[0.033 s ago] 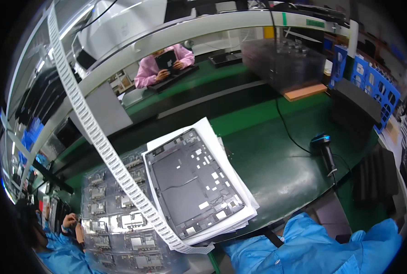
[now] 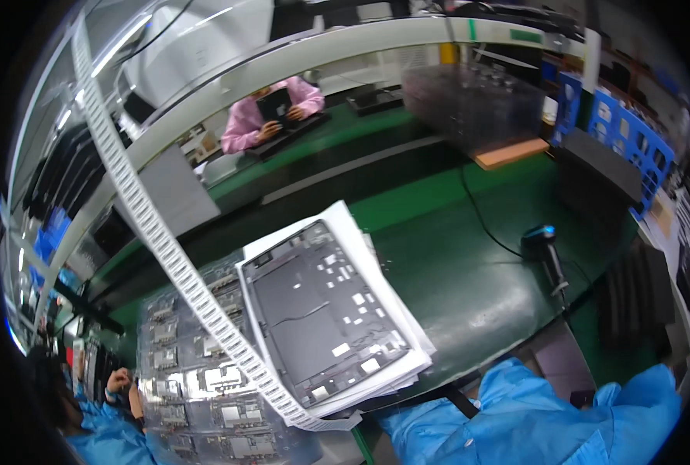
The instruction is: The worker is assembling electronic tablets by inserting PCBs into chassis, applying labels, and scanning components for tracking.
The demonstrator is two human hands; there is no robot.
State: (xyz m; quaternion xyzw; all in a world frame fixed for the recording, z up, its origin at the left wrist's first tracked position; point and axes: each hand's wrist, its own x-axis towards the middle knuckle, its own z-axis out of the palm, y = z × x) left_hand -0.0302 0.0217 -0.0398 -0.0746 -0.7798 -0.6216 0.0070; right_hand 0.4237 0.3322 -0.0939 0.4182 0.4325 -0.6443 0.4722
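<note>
Your view has shifted slightly since the earlier frame, yet the dark tablet housing point(image 2: 314, 329) lies where it did, on the white paper stack point(image 2: 369, 267) at the near side of the green bench point(image 2: 457, 271). Your left hand and right hand are out of view (only your blue garment point(image 2: 500, 411) shows, nearest you), so whether they are clenched, released or grasping, you cannot tell. Right of the housing sits a black scanner point(image 2: 548, 262); left, circuit boards point(image 2: 238, 415) in clear plastic.
</note>
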